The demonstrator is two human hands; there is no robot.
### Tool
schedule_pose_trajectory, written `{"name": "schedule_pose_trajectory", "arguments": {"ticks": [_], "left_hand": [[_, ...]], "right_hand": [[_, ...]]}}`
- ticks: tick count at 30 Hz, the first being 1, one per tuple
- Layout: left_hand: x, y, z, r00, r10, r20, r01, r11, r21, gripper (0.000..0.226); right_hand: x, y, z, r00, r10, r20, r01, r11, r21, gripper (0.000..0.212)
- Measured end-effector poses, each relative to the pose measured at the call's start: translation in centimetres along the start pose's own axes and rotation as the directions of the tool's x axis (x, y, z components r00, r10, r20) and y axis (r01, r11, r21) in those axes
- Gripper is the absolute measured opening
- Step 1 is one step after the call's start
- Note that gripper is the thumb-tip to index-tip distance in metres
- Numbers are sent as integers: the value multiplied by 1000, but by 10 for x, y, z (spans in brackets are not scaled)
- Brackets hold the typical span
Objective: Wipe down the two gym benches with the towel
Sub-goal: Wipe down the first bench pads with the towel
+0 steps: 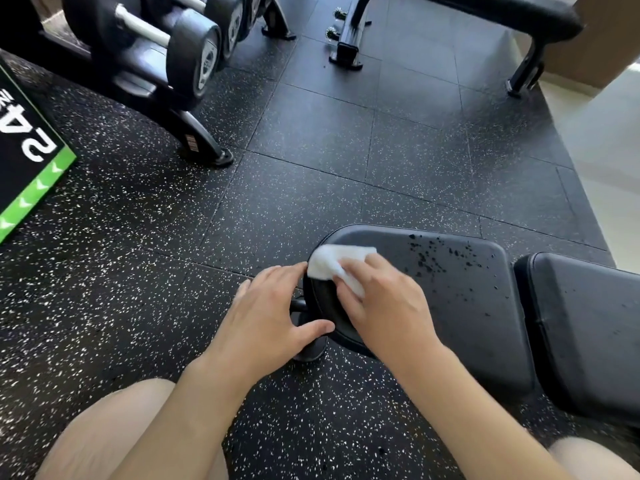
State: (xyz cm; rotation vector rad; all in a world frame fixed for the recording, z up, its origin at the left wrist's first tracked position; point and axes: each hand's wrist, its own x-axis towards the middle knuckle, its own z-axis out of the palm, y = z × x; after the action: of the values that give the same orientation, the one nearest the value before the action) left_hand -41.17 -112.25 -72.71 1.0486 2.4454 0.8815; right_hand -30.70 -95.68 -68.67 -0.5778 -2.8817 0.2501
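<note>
Legs: the person's knees in pale shorts (114,441) are framing the bottom of the view, low to the floor.
Left hand: the left hand (266,313) is resting with fingers spread and nearly straight against the rounded end of the near bench (460,306), holding nothing, apparently steadying the pad.
Right hand: the right hand (384,303) is pressing the white towel (332,263) flat onto the seat pad's end, fingers lying over the cloth; whether the thumb is pinching it underneath, I cannot tell.
Step in hand: wiping is going on at the narrow end of the near bench, so the job looks barely begun.
Next move: dark specks (440,254) are sitting further along the pad, well apart from the towel; the stroke probably needs carrying that way, then onto the back pad (588,327) beyond the gap.
Surface: matte black padding, likely smooth enough for the towel to glide.
Floor: black rubber tiles (346,161) flecked with white.
Room: a dumbbell rack (166,53) is standing at the far left, a green-edged mat (31,161) beside it.
Second bench: the other bench (485,15) is waiting at the far side, untouched.
</note>
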Motion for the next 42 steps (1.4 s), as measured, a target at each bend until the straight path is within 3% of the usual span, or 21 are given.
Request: {"name": "schedule_pose_trajectory", "arguments": {"ticks": [6,9,14,17,23,28,35,42], "left_hand": [[4,-5,5,999,15,48,-14,1000,-4,113],[9,-6,4,998,25,52,-23,999,-47,118],[16,-11,4,996,44,72,-34,991,-127,123],[18,-12,5,995,54,83,-42,988,-146,122],[19,-13,5,996,61,72,-48,984,-169,104],[26,-3,12,998,62,18,-58,983,-173,90],[37,13,23,997,51,-60,-63,972,-226,68],[38,14,18,995,12,-101,-34,974,-222,56]], "right_hand": [[-56,6,-8,1000,-26,-5,26,999,33,25],[-18,10,-2,999,0,-42,0,1000,14,18],[74,21,15,992,118,-45,-118,993,1,30],[88,20,19,994,108,-26,-108,994,17,30],[5,14,3,998,6,-68,-6,1000,-4,20],[-34,24,-9,999,2,-50,-2,1000,0,25],[61,66,-1,951,296,-91,-303,950,-71,31],[35,33,4,988,113,-103,-117,993,-35,20]]}}
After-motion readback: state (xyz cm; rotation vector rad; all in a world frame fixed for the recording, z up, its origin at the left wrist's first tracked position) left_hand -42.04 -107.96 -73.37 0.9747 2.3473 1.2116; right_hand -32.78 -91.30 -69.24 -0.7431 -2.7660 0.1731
